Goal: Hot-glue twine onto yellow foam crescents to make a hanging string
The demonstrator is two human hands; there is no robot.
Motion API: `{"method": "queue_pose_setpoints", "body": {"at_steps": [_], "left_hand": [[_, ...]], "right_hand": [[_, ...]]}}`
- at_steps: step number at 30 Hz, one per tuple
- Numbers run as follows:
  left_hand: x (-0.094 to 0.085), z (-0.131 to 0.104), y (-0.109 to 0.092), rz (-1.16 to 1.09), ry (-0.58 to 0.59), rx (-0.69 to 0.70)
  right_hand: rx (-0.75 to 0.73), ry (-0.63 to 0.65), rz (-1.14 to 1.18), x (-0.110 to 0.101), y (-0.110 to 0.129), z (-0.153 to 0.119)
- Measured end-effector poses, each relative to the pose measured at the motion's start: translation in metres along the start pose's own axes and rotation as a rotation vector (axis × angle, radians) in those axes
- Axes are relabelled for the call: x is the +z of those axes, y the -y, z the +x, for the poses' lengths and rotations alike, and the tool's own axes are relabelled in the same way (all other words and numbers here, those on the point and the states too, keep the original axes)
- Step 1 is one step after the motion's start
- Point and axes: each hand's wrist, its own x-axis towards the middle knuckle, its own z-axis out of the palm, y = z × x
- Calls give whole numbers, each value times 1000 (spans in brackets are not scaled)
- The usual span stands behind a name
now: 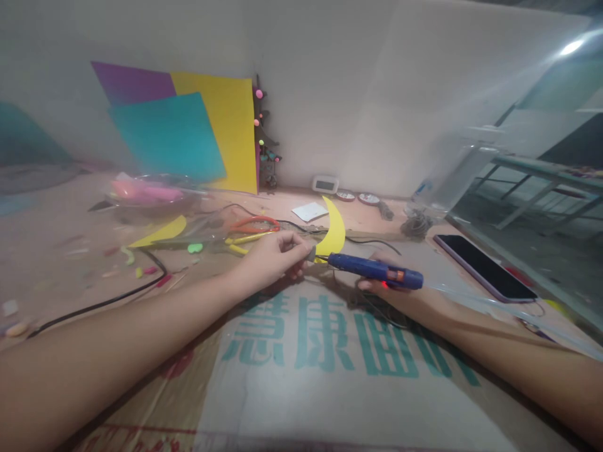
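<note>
My left hand (285, 254), its thumb and fingers pinched together, holds a small grey piece (311, 253). Right behind that piece a yellow paper crescent (335, 229) stands up; I cannot tell whether it is fixed to the piece or also held. In my right hand (381, 282) is a blue hot glue gun (372, 268) with a red light lit, its metal tip pointing left at the grey piece, touching or nearly so. Most of the right fingers are hidden behind the gun. Orange-handled scissors (254, 225) and a yellow-handled tool (240, 243) lie just beyond my left hand.
Coloured sheets (169, 135) lean on the wall at the back left. A clear bowl of pink items (151, 190) stands before them. A phone (485, 267) lies at the right. A small white clock (325, 184) sits at the back. A black cord (108, 307) crosses the left side.
</note>
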Motion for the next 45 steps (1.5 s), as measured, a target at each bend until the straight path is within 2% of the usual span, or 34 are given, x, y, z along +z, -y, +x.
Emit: {"method": "queue_pose_setpoints", "body": {"at_steps": [10, 34, 45], "left_hand": [[-2, 1, 3, 12, 26, 24], [-2, -1, 5, 120, 33, 48], [-2, -2, 3, 184, 39, 54]], "right_hand": [[11, -2, -5, -16, 29, -10], [13, -16, 67, -12, 22, -9], [15, -27, 4, -12, 20, -7]]}}
